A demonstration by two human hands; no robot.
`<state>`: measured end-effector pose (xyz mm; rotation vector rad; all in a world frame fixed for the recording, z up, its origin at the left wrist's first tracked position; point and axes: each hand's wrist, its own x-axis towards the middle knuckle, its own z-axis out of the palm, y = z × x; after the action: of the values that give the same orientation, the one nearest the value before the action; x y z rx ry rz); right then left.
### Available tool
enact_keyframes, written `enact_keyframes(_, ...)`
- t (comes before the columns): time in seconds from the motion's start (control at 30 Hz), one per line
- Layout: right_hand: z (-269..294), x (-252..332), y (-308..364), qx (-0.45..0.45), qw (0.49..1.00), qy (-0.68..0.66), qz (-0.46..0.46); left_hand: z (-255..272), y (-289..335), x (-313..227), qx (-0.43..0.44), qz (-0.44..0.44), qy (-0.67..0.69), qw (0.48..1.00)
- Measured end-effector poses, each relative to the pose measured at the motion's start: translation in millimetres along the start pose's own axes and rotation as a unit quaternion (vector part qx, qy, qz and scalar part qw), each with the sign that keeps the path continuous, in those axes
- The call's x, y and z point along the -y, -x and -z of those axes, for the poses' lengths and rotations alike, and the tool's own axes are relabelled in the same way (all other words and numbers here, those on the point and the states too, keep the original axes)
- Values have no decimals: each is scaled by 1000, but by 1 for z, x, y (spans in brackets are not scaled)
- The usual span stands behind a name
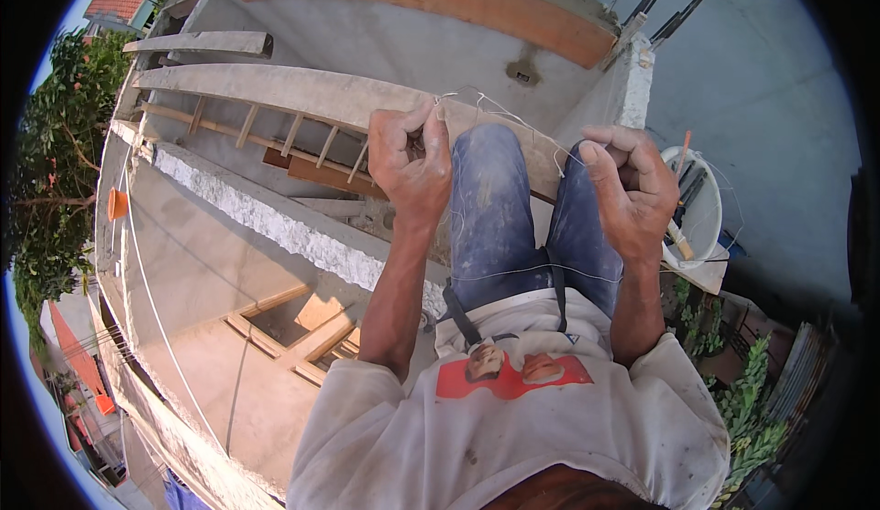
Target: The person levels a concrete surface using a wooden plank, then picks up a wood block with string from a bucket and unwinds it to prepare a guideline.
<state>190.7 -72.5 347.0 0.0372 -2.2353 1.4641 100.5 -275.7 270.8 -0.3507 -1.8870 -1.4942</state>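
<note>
A thin pale string (510, 113) runs between my two raised hands above my knees, with a small tangled loop near the left end. My left hand (411, 157) is closed, its thumb and forefinger pinching the string by that loop. Off to the right, my right hand (632, 185) is closed too, thumb against forefinger on the string, the other fingers curled. A slack length of string (513, 277) lies across my lap, and strands hang over my dusty blue trousers (490, 208).
A long plank (312, 87) spans beyond my knees, above a wooden ladder (286, 136). The rough wall top (266, 221) runs at left, over a wooden window frame (298, 354). A white bucket (706, 240) with tools stands by my right arm. Steel rods (683, 10) jut out at the far right.
</note>
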Motion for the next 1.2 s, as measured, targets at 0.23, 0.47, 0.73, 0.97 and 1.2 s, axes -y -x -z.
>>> enact_keyframes(0.23, -2, -27, -59, 180, 983, -11, -43, -8, 3, -13, 46, -21, -14, 999)
enact_keyframes(0.47, 2, -44, -59, 221, 948, -170, -151, -15, 13, -11, 81, -23, -3, 996)
enact_keyframes(0.73, 55, -74, -36, 323, 732, -599, -37, 2, 1, 17, 23, 56, -57, 997)
enact_keyframes(0.97, 138, -95, -17, 169, 833, -527, -29, 22, 1, 41, 9, 76, -88, 993)
enact_keyframes(1.2, 162, -96, -21, -18, 957, 252, -141, 13, 0, 30, 29, 21, -66, 997)
